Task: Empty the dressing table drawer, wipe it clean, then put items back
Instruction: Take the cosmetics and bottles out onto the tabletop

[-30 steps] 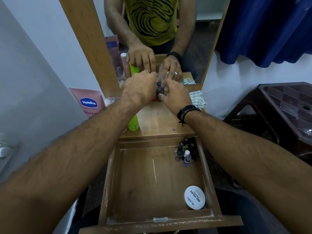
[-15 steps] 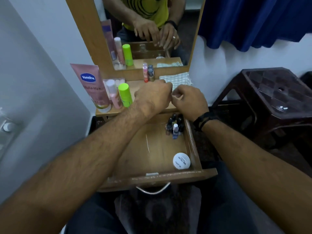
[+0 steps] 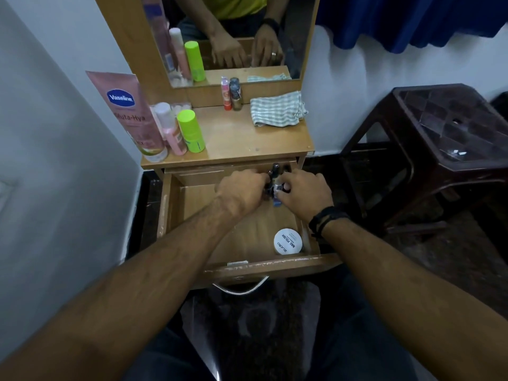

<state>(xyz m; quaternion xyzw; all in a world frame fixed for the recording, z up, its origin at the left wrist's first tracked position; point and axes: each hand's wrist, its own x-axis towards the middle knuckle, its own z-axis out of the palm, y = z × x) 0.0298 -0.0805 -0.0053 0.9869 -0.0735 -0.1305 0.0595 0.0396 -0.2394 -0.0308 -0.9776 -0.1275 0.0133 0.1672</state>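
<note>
on the desk (image 3: 247, 138) you have one vaseline tube (image 3: 129, 111), one pink bottle (image 3: 170, 130), one green bottle (image 3: 191, 130), two small bottles (image 3: 232, 94) and one folded cloth (image 3: 277, 111) — in the drawer (image 3: 192, 213), one white nail polish jar (image 3: 287, 241) and a cluster of little bottles (image 3: 275, 177), uncountable between your hands.

Jar (image 3: 287, 241) in drawer (image 3: 176, 210) front-right; bottles (image 3: 275, 174), perhaps 4, behind.

View: single head-worn wide-angle camera
Facing: forward and steeply down
Nearness: at arm's length above the open drawer (image 3: 176, 215)
Frame: desk (image 3: 247, 138), mirror (image 3: 297, 37), both forearms
</note>
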